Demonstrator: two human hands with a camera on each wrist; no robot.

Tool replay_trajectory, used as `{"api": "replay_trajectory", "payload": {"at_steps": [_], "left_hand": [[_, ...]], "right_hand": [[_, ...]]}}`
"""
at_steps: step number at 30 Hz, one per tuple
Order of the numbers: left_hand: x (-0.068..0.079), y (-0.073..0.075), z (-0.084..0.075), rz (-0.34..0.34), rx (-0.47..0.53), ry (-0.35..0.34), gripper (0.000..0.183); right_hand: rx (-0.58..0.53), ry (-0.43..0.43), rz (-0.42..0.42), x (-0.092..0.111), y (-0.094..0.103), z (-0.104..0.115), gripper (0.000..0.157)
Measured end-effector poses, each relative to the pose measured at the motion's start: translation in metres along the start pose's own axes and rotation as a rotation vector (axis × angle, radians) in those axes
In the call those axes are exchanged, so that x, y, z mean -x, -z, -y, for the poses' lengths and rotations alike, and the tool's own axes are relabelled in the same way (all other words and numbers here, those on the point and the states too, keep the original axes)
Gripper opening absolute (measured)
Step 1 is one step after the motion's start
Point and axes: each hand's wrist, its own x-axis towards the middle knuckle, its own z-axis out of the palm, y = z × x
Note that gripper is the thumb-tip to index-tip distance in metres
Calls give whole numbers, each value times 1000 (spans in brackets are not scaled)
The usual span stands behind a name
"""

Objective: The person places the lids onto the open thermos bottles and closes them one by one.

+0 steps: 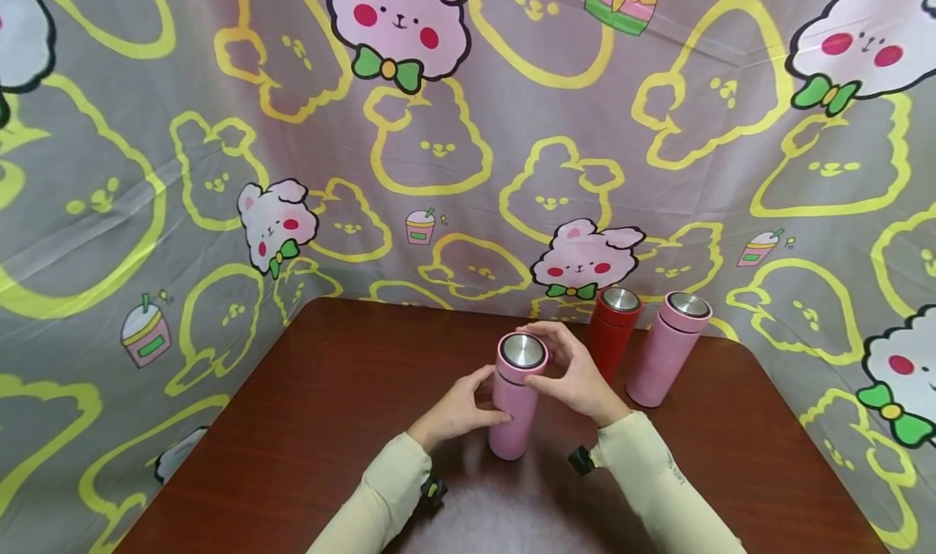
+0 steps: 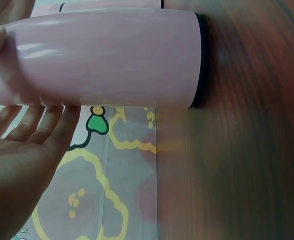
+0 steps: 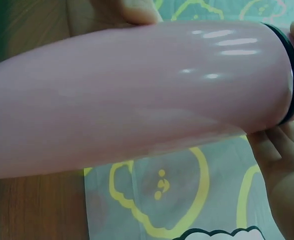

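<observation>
A pink thermos flask (image 1: 510, 424) with a silver-topped lid stands near the middle of the table, between both hands. My left hand (image 1: 455, 409) grips its body from the left, thumb across the front and fingers behind. From the right, my right hand (image 1: 574, 379) holds the lid end, with its thumb in front and fingers round the back. In the left wrist view the glossy pink flask (image 2: 111, 60) shows its dark base edge at the tabletop. The right wrist view shows a black ring between lid and body, with the right hand's fingers (image 3: 269, 147) at the lid.
Behind my right hand stands a red flask (image 1: 613, 326), partly hidden by that hand. To its right is a second pink flask (image 1: 664, 359). The brown table (image 1: 314, 391) meets a cartoon-printed cloth (image 1: 468, 132) at the back and sides.
</observation>
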Motion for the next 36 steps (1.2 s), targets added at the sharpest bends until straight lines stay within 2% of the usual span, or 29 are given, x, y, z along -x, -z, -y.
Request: {"api": "replay_trajectory", "payload": {"at_steps": [5,8,10,12,15,19,23,29,36], "left_hand": [[4,-1,-16,4,11,5,64],[7,-1,-30,12,8,4,62],[8,-2,-33,18,2,4,62],[8,-2,-33,19,1,-3,61],[4,-2,-20,19,3,-12,63],[0,-2,-2,5,-2,-21,65],[0,-1,1,-5,-14,-10,65],[1,1,1,-4,-22,-12,65],[0,2,2,4,-42,-6,63]], "right_hand": [[57,35,-51,2,-10,16,64],[109,29,-83,3,-15,26,62],[132,11,-102,4,-17,29,62],[155,11,-117,4,-19,30,62],[184,21,-136,4,-20,28,63],[184,-2,-131,5,-17,13,68],[62,-53,-59,7,-8,-1,70],[-229,-94,140,2,6,-9,70],[-418,-72,309,-10,16,-19,68]]}}
